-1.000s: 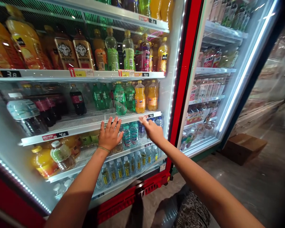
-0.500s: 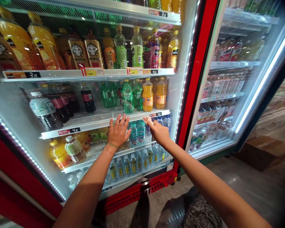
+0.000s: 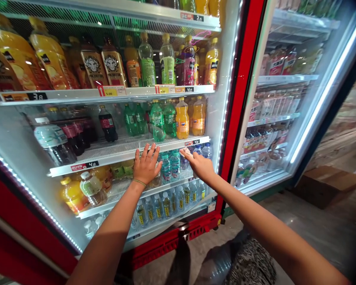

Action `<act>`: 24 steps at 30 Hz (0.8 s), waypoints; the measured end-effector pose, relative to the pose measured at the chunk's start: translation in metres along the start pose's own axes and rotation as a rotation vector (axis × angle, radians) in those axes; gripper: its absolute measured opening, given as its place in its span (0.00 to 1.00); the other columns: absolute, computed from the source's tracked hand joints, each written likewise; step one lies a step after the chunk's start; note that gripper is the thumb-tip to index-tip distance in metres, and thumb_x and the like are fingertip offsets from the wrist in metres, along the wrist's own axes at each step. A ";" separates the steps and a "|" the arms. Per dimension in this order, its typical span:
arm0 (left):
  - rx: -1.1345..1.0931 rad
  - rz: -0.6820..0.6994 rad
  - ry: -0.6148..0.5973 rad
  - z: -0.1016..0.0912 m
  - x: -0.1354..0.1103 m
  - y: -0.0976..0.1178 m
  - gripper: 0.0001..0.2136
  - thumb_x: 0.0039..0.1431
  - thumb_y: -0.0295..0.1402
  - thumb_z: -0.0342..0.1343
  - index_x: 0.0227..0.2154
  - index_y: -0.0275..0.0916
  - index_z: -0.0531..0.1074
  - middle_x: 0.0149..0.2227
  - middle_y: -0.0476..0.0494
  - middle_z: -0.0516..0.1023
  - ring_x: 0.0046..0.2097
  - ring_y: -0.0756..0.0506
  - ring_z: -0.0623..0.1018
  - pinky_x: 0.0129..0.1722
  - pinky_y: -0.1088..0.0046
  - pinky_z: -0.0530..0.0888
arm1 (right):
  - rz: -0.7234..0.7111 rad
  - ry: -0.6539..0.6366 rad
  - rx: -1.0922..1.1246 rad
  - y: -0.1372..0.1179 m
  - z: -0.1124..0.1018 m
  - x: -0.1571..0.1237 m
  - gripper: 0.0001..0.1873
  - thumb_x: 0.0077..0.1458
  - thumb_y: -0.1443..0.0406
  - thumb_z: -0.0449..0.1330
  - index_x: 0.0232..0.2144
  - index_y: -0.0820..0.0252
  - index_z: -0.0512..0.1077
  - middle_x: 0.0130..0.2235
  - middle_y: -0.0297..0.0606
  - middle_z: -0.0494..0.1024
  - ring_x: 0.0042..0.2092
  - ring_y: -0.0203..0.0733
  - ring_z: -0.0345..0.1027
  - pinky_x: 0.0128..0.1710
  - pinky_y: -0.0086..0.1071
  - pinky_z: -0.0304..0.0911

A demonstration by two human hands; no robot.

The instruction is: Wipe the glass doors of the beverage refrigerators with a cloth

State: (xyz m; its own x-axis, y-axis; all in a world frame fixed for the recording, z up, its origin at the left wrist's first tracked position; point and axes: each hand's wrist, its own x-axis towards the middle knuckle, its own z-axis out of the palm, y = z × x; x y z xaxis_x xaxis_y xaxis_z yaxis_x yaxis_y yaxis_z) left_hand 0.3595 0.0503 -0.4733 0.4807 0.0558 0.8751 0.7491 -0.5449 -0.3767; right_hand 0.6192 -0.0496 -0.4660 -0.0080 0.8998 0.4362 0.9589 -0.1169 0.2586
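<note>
My left hand (image 3: 146,163) lies flat with its fingers spread at the front edge of the middle shelf (image 3: 130,147). An elastic band circles its wrist. At the right part of that same shelf edge, my right hand (image 3: 200,164) is closed, its fingertips at a small whitish thing (image 3: 185,152) too small to name. Green soda bottles (image 3: 158,120) and orange soda bottles (image 3: 182,118) stand on the shelf behind my hands. Blue-green labelled bottles (image 3: 175,164) stand on the shelf below, partly hidden by my hands.
Dark cola bottles (image 3: 107,123) and a large clear bottle (image 3: 52,138) stand at the left. Juice bottles (image 3: 49,55) fill the shelf above. A red cooler frame (image 3: 243,79) separates a second lit cooler on the right. A cardboard box (image 3: 329,186) sits on the floor.
The view has shifted slightly, so the cooler appears a little further left. My hands stay at the shelf edge with nearly the same pose.
</note>
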 end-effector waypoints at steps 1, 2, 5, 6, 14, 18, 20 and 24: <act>0.005 0.002 0.008 0.000 0.000 0.000 0.37 0.66 0.41 0.56 0.73 0.41 0.48 0.69 0.36 0.64 0.72 0.35 0.59 0.74 0.48 0.40 | 0.054 0.022 0.012 0.003 -0.005 0.006 0.39 0.71 0.67 0.42 0.72 0.33 0.26 0.47 0.41 0.72 0.39 0.41 0.69 0.32 0.28 0.57; 0.010 0.003 0.014 0.000 0.000 0.000 0.37 0.66 0.41 0.56 0.73 0.41 0.48 0.69 0.36 0.64 0.72 0.35 0.59 0.74 0.48 0.40 | 0.102 0.038 0.028 0.003 -0.008 0.010 0.38 0.72 0.66 0.42 0.73 0.35 0.26 0.48 0.42 0.72 0.39 0.41 0.69 0.32 0.28 0.57; 0.010 0.003 0.018 0.000 0.000 0.000 0.37 0.66 0.41 0.56 0.73 0.41 0.48 0.68 0.36 0.64 0.72 0.35 0.59 0.74 0.48 0.41 | 0.138 0.035 0.066 -0.010 -0.006 0.007 0.37 0.72 0.65 0.41 0.73 0.38 0.27 0.48 0.42 0.72 0.38 0.42 0.70 0.31 0.29 0.58; 0.007 0.002 0.015 0.000 0.000 0.000 0.37 0.66 0.41 0.56 0.73 0.41 0.48 0.69 0.36 0.64 0.72 0.35 0.60 0.74 0.47 0.41 | 0.091 0.016 0.066 -0.016 -0.002 0.002 0.37 0.72 0.66 0.41 0.73 0.37 0.28 0.47 0.41 0.72 0.38 0.42 0.71 0.31 0.29 0.58; -0.046 -0.022 -0.019 0.002 -0.002 -0.001 0.38 0.65 0.40 0.57 0.73 0.42 0.47 0.70 0.36 0.62 0.73 0.34 0.58 0.74 0.44 0.42 | 0.118 0.015 0.070 -0.010 -0.009 0.006 0.37 0.72 0.66 0.40 0.72 0.33 0.25 0.49 0.42 0.73 0.39 0.41 0.71 0.33 0.29 0.60; -0.069 -0.034 -0.041 0.003 -0.003 -0.001 0.38 0.65 0.39 0.57 0.73 0.43 0.46 0.70 0.36 0.61 0.73 0.33 0.58 0.74 0.43 0.42 | 0.130 0.023 0.089 -0.017 -0.014 0.011 0.37 0.72 0.65 0.40 0.73 0.38 0.22 0.51 0.44 0.72 0.40 0.43 0.71 0.34 0.31 0.62; -0.079 -0.039 -0.049 0.002 -0.003 -0.001 0.38 0.65 0.39 0.57 0.73 0.43 0.46 0.70 0.36 0.61 0.73 0.33 0.57 0.74 0.42 0.42 | 0.022 -0.029 0.070 -0.026 -0.004 0.000 0.39 0.71 0.67 0.41 0.73 0.37 0.24 0.49 0.43 0.72 0.41 0.43 0.71 0.35 0.31 0.62; -0.072 -0.033 -0.045 0.002 -0.003 -0.001 0.38 0.65 0.39 0.57 0.73 0.44 0.46 0.70 0.36 0.61 0.73 0.34 0.57 0.74 0.43 0.42 | -0.095 -0.065 0.017 -0.027 0.009 -0.010 0.40 0.70 0.69 0.42 0.72 0.31 0.26 0.46 0.41 0.72 0.41 0.43 0.70 0.36 0.30 0.61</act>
State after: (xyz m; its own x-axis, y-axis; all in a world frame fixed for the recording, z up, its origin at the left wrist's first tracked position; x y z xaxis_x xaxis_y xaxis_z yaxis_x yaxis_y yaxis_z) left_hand 0.3581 0.0520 -0.4757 0.4773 0.1116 0.8716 0.7312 -0.6005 -0.3236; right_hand 0.5962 -0.0520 -0.4854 -0.0807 0.9319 0.3535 0.9594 -0.0236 0.2812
